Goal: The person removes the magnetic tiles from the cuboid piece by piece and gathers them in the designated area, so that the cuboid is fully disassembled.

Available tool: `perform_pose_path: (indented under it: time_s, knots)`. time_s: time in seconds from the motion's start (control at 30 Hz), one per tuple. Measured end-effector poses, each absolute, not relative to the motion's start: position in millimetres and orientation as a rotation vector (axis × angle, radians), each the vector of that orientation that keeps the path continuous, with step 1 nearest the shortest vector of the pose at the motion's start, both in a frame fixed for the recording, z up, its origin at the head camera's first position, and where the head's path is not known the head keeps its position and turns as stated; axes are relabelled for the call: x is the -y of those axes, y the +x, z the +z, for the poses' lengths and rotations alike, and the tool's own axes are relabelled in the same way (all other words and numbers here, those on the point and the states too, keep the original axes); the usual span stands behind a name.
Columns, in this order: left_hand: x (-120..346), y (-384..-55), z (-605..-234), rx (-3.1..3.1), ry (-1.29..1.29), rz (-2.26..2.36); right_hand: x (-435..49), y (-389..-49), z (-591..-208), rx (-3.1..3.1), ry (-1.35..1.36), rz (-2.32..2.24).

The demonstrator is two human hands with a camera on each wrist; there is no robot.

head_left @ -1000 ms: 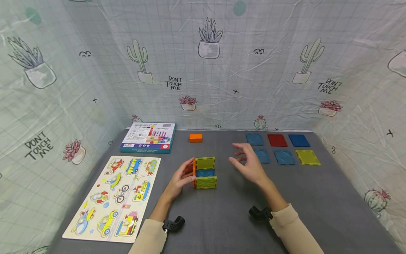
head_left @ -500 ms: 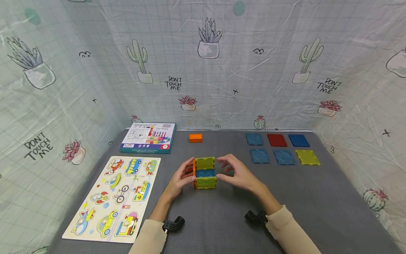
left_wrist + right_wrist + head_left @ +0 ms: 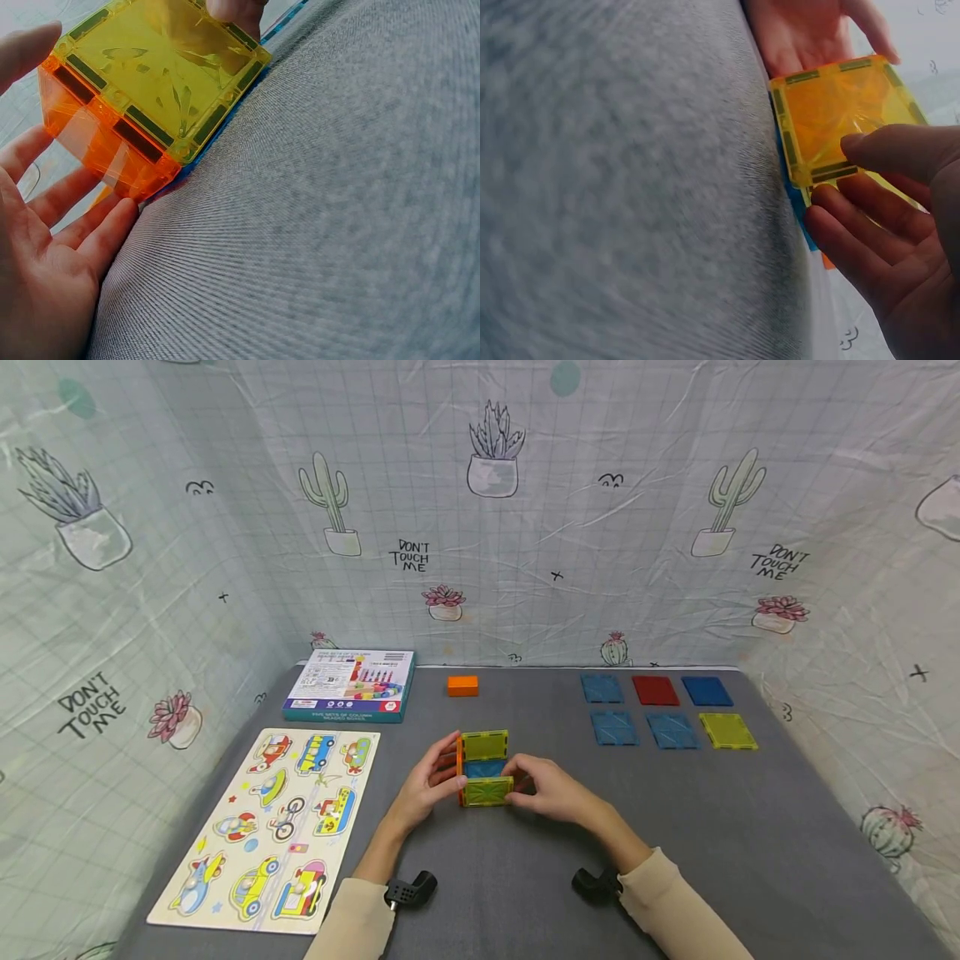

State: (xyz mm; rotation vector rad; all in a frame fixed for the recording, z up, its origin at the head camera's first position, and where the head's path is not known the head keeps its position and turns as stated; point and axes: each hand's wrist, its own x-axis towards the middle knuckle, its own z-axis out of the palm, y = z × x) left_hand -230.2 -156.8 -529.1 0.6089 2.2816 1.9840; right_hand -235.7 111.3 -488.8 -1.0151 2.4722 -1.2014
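A small open-topped box of translucent magnetic tiles stands on the dark cloth. It has a yellow near tile (image 3: 486, 792), a yellow far tile (image 3: 483, 745), a blue bottom tile (image 3: 483, 768) and an orange left tile (image 3: 105, 139). My left hand (image 3: 420, 789) steadies the left side, fingertips against the orange tile and thumb at the near corner. On the box's open right side, my right hand (image 3: 551, 789) pinches the edge of the yellow near tile. Its thumb (image 3: 892, 146) lies on the outer face, with the fingers behind it.
Loose blue tiles (image 3: 615, 728), a red tile (image 3: 656, 691) and a yellow tile (image 3: 728, 732) lie in two rows at the back right. An orange block (image 3: 462, 686) sits behind the box. Leftward are a picture puzzle board (image 3: 255, 802) and a boxed game (image 3: 348, 685).
From the right, my right hand has come over to the tile box and taken the yellow near tile's edge between thumb and fingers. The left hand has stayed in place.
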Motion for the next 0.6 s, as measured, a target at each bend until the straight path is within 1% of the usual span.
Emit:
perform_pose_path:
  time_s: [0.23,0.6]
  knots:
    - [155.6,-230.6,-527.4,-2.291,0.596,1.976,-106.7,-233.5,-489.6,-2.53,-0.999,-1.127]
    - [155.7,-229.7,-528.0,-2.296,0.561,1.972,-107.4,-234.9,-491.4,-2.477,-1.04,-1.17]
